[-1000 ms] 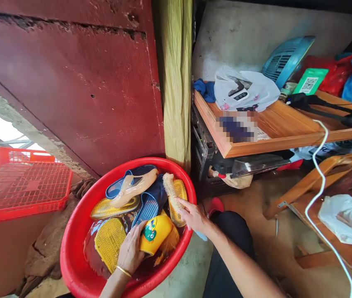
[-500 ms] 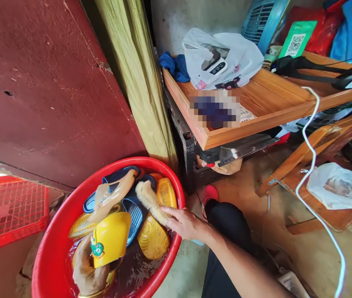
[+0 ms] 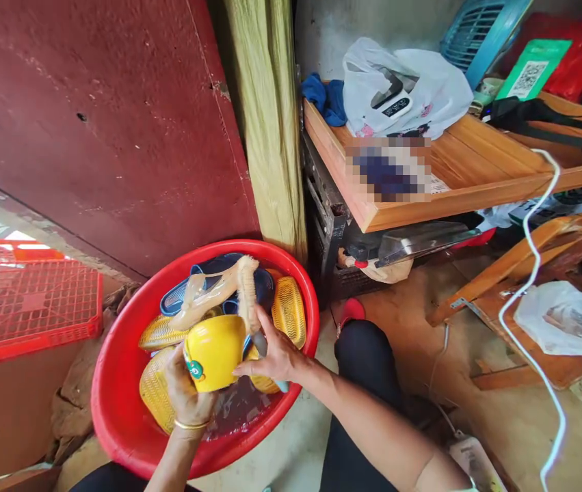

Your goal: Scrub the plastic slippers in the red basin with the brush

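Observation:
A red basin (image 3: 111,410) holds dark water and several sandals and slippers. My left hand (image 3: 188,396), with a bracelet at the wrist, grips a yellow slipper (image 3: 219,348) that has a green badge, lifted above the water. My right hand (image 3: 273,352) holds a brush (image 3: 247,290), its pale bristles upright beside the slipper; the thumb reaches to the slipper's edge. Behind them lie a clear-strapped sandal (image 3: 203,301), a blue slipper (image 3: 175,297) and yellow slippers (image 3: 289,311), (image 3: 154,389) around the basin's inside.
A red plastic crate (image 3: 29,301) stands at the left, near a dark red panel (image 3: 116,137). A wooden tray table (image 3: 485,160) carries a white bag (image 3: 424,89). A wooden chair (image 3: 552,362) and a white cable (image 3: 513,301) are on the right.
The view has shifted, so the scene sits further right. My left hand has raised the yellow slipper, and my right hand has brought the brush upright close beside it.

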Available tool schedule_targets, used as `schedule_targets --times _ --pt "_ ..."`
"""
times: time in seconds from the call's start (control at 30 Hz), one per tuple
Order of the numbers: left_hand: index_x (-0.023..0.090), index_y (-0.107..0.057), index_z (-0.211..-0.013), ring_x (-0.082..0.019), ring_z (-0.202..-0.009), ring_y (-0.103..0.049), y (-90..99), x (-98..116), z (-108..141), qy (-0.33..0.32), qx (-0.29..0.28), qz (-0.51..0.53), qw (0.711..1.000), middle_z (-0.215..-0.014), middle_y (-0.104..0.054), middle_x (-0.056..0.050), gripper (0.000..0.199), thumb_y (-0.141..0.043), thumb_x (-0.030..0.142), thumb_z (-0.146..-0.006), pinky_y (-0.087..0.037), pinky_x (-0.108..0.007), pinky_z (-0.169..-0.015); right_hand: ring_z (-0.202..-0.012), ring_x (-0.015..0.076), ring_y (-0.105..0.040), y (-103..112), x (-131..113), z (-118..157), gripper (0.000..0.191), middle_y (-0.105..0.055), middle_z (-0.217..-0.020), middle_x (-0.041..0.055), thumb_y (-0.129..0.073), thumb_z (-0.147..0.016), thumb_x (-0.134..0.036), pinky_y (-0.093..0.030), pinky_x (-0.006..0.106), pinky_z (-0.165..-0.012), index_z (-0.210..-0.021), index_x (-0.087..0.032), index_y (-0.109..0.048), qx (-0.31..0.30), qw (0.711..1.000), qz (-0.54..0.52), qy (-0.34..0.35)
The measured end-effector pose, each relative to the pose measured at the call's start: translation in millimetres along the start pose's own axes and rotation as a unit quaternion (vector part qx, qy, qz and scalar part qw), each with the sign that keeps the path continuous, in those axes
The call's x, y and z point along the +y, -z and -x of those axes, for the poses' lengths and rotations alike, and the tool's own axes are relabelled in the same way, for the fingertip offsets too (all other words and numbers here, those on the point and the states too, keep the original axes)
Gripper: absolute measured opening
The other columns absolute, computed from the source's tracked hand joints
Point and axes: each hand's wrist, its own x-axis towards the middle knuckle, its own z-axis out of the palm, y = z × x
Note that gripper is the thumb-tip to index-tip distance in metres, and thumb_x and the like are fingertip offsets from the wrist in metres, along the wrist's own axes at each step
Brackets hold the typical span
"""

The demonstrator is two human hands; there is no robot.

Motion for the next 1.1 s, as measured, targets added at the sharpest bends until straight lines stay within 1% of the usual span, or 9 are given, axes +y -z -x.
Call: schedule_targets --times 0.1,0.2,0.33,0.4,0.5,0.6,0.7,0.87,1.1 --pt "0.015 -0.036 -0.148 -0.037 -0.131 -0.050 6.2 11 -4 -0.015 -0.099 0.008 0.995 -0.141 -0.052 -0.018 0.084 -0.066 0.046 -0.076 -0.039 -0.054 -0.113 -0.149 0.0294 -0.029 -4 3 -7 0.132 -0.026 -0.165 0.0115 -0.091 -0.060 -0.041 -0.028 0.046 -0.120 -0.162 -0.026 -0.009 -0.029 0.999 -0.025 -0.011" --pt "0.016 -0.022 -0.157 -0.038 -0.143 -0.037 20.8 16 -11 0.033 -0.223 0.060 0.972 -0.152 -0.043 -0.019 0.097 -0.069 0.045 -0.078 -0.030 -0.056 -0.119 -0.148 0.0281 -0.032 1 5 -12 0.129 -0.030 -0.163 0.0099 -0.091 -0.061 -0.038 -0.028 0.045 -0.121 -0.161 -0.028 -0.012 -0.035 0.999 -0.038 -0.012" --pt "0.025 -0.014 -0.160 -0.035 -0.146 -0.036 32.9 22 -14 0.130 -0.304 0.157 0.931 -0.156 -0.040 -0.016 0.102 -0.073 0.042 -0.079 -0.036 -0.051 -0.117 -0.148 0.0267 -0.032 12 -2 -13 0.120 -0.034 -0.162 0.0082 -0.089 -0.065 -0.036 -0.029 0.043 -0.120 -0.161 -0.029 -0.017 -0.019 0.999 -0.028 0.004" --pt "0.025 -0.020 -0.159 -0.034 -0.142 -0.042 31.9 25 -14 0.165 -0.284 0.205 0.922 -0.153 -0.044 -0.016 0.099 -0.074 0.044 -0.078 -0.045 -0.047 -0.110 -0.148 0.0266 -0.032 15 -7 -14 0.115 -0.034 -0.162 0.0084 -0.087 -0.067 -0.034 -0.030 0.043 -0.120 -0.160 -0.028 -0.020 -0.025 0.999 -0.007 0.023" --pt "0.017 -0.044 -0.145 -0.032 -0.124 -0.059 26.1 25 -12 0.180 -0.222 0.208 0.936 -0.137 -0.060 -0.016 0.079 -0.075 0.043 -0.078 -0.054 -0.041 -0.097 -0.144 0.0258 -0.040 14 -10 -14 0.107 -0.040 -0.159 0.0089 -0.083 -0.073 -0.032 -0.036 0.040 -0.117 -0.160 -0.027 -0.022 -0.033 0.997 0.021 0.066" --pt "0.015 -0.061 -0.119 -0.026 -0.096 -0.068 22.5 19 -8 0.153 -0.194 0.181 0.952 -0.111 -0.071 -0.012 0.052 -0.076 0.041 -0.076 -0.057 -0.035 -0.081 -0.134 0.0240 -0.053 9 -10 -13 0.098 -0.047 -0.154 0.0065 -0.079 -0.076 -0.028 -0.044 0.036 -0.111 -0.159 -0.028 -0.027 -0.032 0.993 0.035 0.106" --pt "0.016 -0.066 -0.098 -0.021 -0.074 -0.066 22.2 15 -2 0.113 -0.145 0.143 0.972 -0.087 -0.072 -0.007 0.034 -0.073 0.041 -0.077 -0.057 -0.032 -0.070 -0.127 0.0218 -0.059 6 -8 -13 0.090 -0.051 -0.152 0.0037 -0.074 -0.080 -0.023 -0.049 0.031 -0.104 -0.158 -0.030 -0.030 -0.020 0.988 0.047 0.148" --pt "0.016 -0.067 -0.103 -0.019 -0.076 -0.065 22.1 26 -2 0.025 -0.148 0.069 0.986 -0.094 -0.073 -0.007 0.027 -0.069 0.030 -0.080 -0.055 -0.030 -0.075 -0.132 0.0205 -0.054 10 -3 -11 0.084 -0.051 -0.151 0.0043 -0.064 -0.084 -0.012 -0.044 0.032 -0.111 -0.158 -0.030 -0.029 0.012 0.970 0.083 0.230" --pt "0.016 -0.065 -0.105 -0.019 -0.075 -0.067 27.3 37 -19 -0.032 -0.172 0.014 0.984 -0.090 -0.073 -0.006 0.030 -0.064 0.038 -0.084 -0.055 -0.029 -0.070 -0.129 0.0225 -0.056 14 -6 -10 0.091 -0.051 -0.150 0.0066 -0.068 -0.083 -0.014 -0.047 0.034 -0.107 -0.160 -0.031 -0.022 -0.002 0.976 0.091 0.199"
